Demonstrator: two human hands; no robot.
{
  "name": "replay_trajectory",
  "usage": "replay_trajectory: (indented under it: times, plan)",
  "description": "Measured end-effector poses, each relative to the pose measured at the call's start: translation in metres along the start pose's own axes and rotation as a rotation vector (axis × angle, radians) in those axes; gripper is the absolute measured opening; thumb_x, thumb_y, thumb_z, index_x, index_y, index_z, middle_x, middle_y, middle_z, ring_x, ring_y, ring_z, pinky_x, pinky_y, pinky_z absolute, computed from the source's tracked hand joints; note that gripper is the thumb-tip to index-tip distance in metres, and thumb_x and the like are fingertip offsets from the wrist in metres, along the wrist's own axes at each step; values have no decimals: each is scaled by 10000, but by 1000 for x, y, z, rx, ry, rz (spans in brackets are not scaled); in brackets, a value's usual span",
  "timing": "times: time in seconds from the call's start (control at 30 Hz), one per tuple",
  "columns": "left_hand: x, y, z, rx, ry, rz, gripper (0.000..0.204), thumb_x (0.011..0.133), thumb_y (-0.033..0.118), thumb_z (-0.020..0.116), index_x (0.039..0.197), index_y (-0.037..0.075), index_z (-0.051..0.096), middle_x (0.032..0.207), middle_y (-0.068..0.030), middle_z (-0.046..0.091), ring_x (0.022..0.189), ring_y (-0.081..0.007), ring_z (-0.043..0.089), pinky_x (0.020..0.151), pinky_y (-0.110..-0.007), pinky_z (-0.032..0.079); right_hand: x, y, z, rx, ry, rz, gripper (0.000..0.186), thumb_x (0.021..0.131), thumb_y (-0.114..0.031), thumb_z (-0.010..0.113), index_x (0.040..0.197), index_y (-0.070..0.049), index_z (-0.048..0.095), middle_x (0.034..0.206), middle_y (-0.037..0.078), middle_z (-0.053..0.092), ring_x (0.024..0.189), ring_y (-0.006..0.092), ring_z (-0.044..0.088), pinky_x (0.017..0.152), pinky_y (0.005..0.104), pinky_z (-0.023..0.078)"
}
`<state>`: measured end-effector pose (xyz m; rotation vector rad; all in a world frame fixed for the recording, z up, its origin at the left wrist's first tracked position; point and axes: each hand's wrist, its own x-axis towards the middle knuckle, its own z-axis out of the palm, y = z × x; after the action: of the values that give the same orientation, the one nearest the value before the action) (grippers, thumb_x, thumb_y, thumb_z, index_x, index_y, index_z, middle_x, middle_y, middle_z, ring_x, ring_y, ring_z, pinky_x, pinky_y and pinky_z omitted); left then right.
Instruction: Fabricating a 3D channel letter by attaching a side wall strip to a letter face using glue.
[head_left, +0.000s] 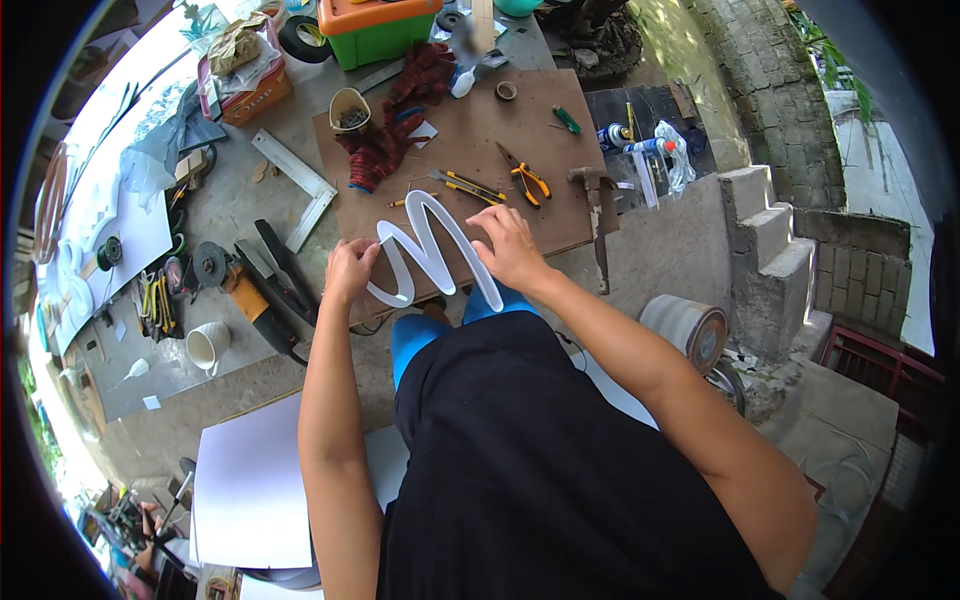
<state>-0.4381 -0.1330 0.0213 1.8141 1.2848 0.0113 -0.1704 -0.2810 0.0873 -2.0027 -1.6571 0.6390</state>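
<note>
A white cursive letter shape point(432, 258), made of a thick curving strip with pointed bends, is held over the near edge of the brown board point(400, 215). My left hand point(350, 268) pinches its left end, fingers closed. On the other side, my right hand point(512, 248) has its thumb and bent fingers at the tall right stroke, gripping it. Just beyond the letter lie a yellow-and-black utility knife point(470, 187) and orange-handled pliers point(525, 178). A short pencil-like stick point(412, 201) rests beside the letter's top.
Right of the board a hammer point(597, 225) overhangs the edge. Dark red gloves point(380, 150), a cup of small parts point(349, 110) and a metal square point(298, 185) lie farther off. An angle grinder point(245, 290) and a mug point(207, 347) are at left. Concrete steps point(770, 235) stand right.
</note>
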Motion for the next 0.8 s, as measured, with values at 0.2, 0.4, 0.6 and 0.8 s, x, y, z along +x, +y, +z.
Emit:
replay_trajectory:
  times: [0.2,0.4,0.6,0.8]
  plan:
    - [-21,26,-5,155,70,-158,387,932,378,647,1245,154,694,1202,-138,647,1156,-342,590,992,-492,434,-21,32,-25,-18,32,14,346,829,-117,712,1166,-90,637,1143,111,583,1102,317,547,944,446,429]
    - [-83,29,14,257,626,-71,430,908,336,696,1285,138,642,1269,-130,585,1191,-333,552,993,-456,433,-15,194,-120,-74,576,395,114,857,-54,655,970,-36,646,917,134,640,872,325,626,789,438,503]
    - [-179,18,69,233,627,-163,340,882,176,713,1202,80,650,1189,-148,587,1148,-358,552,989,-460,438,-37,316,-183,-228,587,505,220,801,-122,757,988,-75,652,910,100,622,915,312,594,843,435,476]
    - [-246,2,95,282,450,-392,366,885,226,715,1212,76,650,1164,-169,592,1145,-371,557,974,-457,461,-35,332,-165,-166,593,489,280,787,-132,786,1026,-67,657,933,97,606,933,294,593,824,416,481]
